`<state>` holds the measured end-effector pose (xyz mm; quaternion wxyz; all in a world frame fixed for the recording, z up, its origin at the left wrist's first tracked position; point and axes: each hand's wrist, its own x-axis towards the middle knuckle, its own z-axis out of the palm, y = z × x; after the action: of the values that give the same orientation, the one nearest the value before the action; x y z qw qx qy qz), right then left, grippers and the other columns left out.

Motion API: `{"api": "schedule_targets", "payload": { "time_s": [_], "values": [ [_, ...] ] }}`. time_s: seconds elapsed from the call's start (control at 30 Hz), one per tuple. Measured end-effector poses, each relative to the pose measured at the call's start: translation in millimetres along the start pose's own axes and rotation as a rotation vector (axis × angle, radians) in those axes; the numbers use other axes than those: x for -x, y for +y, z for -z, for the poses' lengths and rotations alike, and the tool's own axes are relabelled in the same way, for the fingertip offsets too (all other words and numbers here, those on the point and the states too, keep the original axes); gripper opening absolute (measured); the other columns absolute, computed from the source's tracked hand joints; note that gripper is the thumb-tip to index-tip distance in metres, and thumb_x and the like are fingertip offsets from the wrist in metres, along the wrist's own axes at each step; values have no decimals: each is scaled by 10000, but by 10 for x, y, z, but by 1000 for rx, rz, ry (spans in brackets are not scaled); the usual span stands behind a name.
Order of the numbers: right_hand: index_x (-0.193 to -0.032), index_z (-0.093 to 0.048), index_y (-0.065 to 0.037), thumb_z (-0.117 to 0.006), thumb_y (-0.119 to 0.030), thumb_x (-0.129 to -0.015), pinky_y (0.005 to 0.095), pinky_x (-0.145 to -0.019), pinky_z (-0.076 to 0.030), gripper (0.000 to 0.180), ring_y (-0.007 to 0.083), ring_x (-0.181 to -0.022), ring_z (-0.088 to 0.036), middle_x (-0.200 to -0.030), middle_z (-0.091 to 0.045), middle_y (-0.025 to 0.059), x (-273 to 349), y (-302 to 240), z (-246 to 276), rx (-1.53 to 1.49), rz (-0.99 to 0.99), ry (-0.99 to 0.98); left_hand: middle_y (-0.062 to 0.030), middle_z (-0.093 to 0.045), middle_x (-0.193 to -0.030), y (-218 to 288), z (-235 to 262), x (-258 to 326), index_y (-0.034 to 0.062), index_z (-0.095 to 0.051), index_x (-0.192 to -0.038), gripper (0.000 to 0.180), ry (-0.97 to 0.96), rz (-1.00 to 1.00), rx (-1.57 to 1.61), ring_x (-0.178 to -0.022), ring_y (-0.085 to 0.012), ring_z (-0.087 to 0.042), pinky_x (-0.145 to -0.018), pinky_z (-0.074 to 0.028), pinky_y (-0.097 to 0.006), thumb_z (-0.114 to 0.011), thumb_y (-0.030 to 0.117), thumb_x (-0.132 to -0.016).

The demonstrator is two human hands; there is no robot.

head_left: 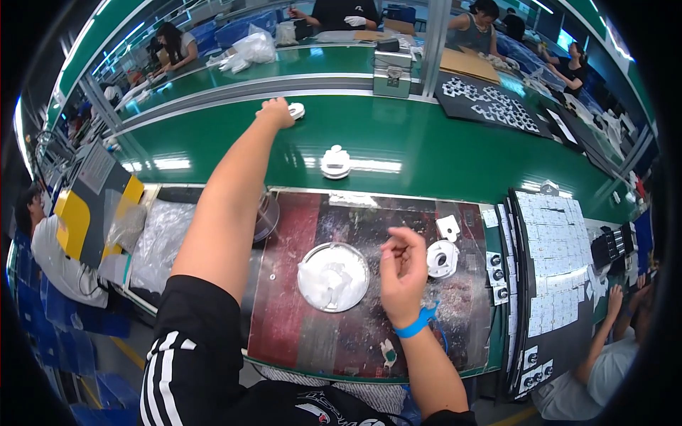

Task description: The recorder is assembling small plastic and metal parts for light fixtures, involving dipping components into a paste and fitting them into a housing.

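My left hand (pixel 274 113) is stretched far out over the green bench, its fingers closed around a white round plastic part (pixel 297 111). A similar white part (pixel 336 162) stands on the green surface, nearer to me. My right hand (pixel 403 273) is raised above the dark work mat, fingers loosely curled and apart from the thumb, with nothing visible in them. A blue wrist strap (pixel 417 323) circles that wrist. Beside this hand lie a white ring-shaped part (pixel 442 259) and a small white plate (pixel 447 228). Left of it sits a round metal dish (pixel 334 307) with white material inside.
Black trays with white panels (pixel 550 248) are stacked at the right. A yellow and grey machine (pixel 96 202) and clear plastic bags (pixel 165 234) are at the left. Toward the back stand a metal box (pixel 391 74) and a dark board of small parts (pixel 490 103). Other people sit around.
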<state>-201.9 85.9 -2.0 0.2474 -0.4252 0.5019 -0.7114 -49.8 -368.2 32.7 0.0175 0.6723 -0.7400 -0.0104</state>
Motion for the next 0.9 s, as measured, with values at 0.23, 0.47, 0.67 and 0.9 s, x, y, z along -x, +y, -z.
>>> {"api": "schedule_targets", "payload": {
  "time_s": [0.23, 0.47, 0.67, 0.9],
  "values": [
    [-1144, -597, -30, -596, 53, -799, 261, -605, -453, 355, 128, -705, -570, -840, -586, 59, 19, -1, 148, 244, 194, -145, -237, -527, -1367, 120, -547, -881, 58, -274, -1461, 958, -102, -155, -27, -1265, -426, -503, -1070, -403, -485, -747, 459, -731],
    [-1162, -588, -52, -607, 64, -799, 277, -586, -457, 382, 164, -639, -545, -795, -571, 69, -40, 27, 217, 260, 242, -103, -234, -640, -1207, 203, -468, -800, -33, -648, -1132, 736, -78, -201, -178, -1125, -331, -628, -939, -527, -405, -883, 336, -540],
    [-1120, -609, -45, -605, 57, -799, 259, -544, -421, 336, 130, -606, -506, -764, -554, 48, -83, -60, 190, 270, 317, -19, -161, -669, -1061, 272, 485, -121, -29, -556, -1121, 634, 166, -486, 379, -917, -290, -667, -819, -531, -382, -829, 213, -603],
    [-1079, -631, -46, -627, -19, -851, 268, -506, -368, 230, 100, -558, -472, -648, -531, 23, -435, -342, 771, 524, 447, 349, -87, -647, -1005, 452, 786, 2210, 8, -505, -1283, 605, -465, -633, 1418, -945, -184, -659, -830, -544, -298, -785, 74, -751]
  ]
}}
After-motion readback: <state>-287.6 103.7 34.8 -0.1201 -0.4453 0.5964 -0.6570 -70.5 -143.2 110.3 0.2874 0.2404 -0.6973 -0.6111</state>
